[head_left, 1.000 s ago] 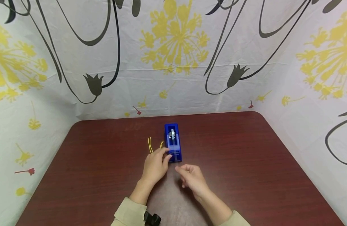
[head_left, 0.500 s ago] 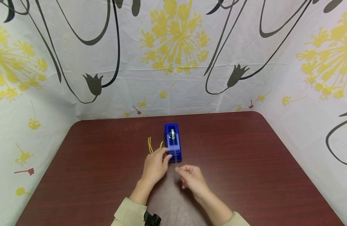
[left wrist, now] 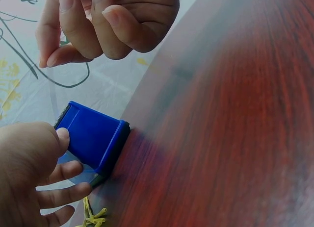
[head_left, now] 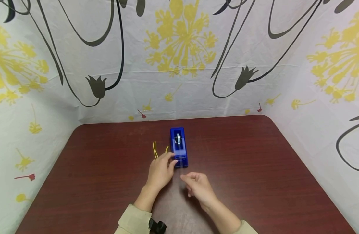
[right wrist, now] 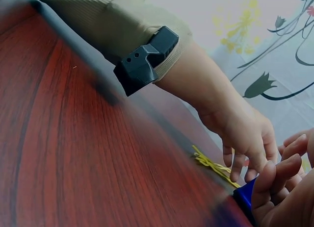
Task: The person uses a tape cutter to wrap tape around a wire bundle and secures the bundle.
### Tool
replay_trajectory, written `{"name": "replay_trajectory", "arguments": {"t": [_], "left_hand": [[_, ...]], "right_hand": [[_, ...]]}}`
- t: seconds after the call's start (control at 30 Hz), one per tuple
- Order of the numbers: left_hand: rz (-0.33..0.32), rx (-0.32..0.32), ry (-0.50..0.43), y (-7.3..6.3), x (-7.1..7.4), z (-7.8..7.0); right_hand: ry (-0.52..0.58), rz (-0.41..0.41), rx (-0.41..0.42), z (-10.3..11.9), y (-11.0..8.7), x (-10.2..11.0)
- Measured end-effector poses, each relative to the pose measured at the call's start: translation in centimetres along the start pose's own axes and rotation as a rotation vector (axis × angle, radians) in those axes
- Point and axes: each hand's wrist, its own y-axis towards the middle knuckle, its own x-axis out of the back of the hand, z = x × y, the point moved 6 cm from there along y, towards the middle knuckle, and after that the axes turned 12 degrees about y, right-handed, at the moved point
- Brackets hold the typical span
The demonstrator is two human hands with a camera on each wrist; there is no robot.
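Observation:
A blue tape dispenser (head_left: 179,148) with a small roll of clear tape (head_left: 178,139) stands near the middle of the table. My left hand (head_left: 160,172) grips its near left side; in the left wrist view the thumb lies at the front by the toothed edge, the fingers along the side. My right hand (head_left: 199,187) is just in front of the dispenser, thumb and index fingertip pinched together on the end of a clear tape strip (left wrist: 53,92). The strip is faint and runs from the toothed edge up to those fingertips.
Yellow cords or ties (head_left: 155,150) lie beyond my left hand, partly hidden by it; the right wrist view shows the yellow bundle (right wrist: 213,164) beside the dispenser. A dark red wooden table (head_left: 255,169) meets a patterned white cloth (head_left: 197,94) behind and at both sides.
The right hand has drawn back very slightly towards me, away from the dispenser. The left hand and the dispenser hold their place.

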Motion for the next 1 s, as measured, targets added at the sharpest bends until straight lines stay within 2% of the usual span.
{"name": "replay_trajectory", "arguments": {"t": [1.0], "left_hand": [[-0.004, 0.003, 0.004, -0.1, -0.2, 0.1]], "right_hand": [[0.002, 0.017, -0.010, -0.5, -1.2, -0.2]]}}
